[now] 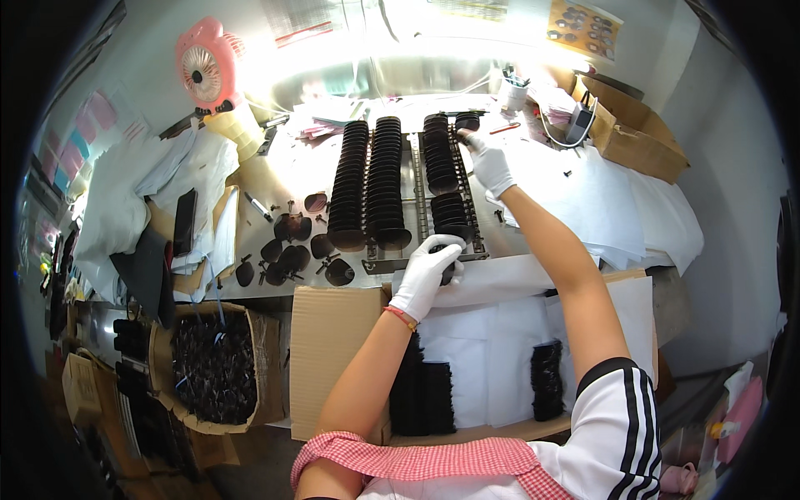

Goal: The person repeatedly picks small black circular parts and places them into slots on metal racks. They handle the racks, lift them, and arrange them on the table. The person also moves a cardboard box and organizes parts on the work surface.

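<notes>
Dark tinted sunglass lenses stand in long rows on a metal slotted rack. A shorter row fills the rack's far right part, and a further group sits nearer me. My left hand, white-gloved, is at the rack's near end, its fingers curled around dark lenses that it partly hides. Reaching to the far right end of the rack is my right hand, also gloved. Its fingers are bent together beside the lenses there; what they hold, if anything, is too small to tell.
Loose lenses lie left of the rack. An open carton with white sheets and black-edged stacks stands in front of me. Left of it is a box of dark pieces. A pink fan and a brown box flank the bench.
</notes>
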{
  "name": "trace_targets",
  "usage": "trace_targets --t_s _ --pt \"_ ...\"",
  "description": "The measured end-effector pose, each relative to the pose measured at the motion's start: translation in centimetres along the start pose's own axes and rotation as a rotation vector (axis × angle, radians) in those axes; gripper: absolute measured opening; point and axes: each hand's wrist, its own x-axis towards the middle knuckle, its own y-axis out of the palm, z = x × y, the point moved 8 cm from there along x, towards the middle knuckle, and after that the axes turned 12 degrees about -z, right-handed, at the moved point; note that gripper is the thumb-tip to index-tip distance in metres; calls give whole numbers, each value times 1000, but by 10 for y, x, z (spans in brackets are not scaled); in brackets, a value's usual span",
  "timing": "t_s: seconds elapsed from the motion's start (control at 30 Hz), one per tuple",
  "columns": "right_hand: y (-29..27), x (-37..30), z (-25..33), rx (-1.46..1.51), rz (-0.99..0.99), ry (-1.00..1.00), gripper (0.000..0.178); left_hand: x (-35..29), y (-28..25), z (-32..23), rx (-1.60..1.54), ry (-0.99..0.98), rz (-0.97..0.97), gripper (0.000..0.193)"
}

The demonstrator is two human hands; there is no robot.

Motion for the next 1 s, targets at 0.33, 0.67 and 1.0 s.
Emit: trace_targets --t_s 0.33,0.67,1.0 --pt "-61 -47 95 1277 478 786 43 -33 -14 -83 -7 576 -181 39" --pt "3 -118 171 1194 670 1078 38 -81 -43 -140 1158 1583 -702 24" --pt "-15 -94 193 1100 503 842 36 -51 -167 -131 621 844 -793 35"
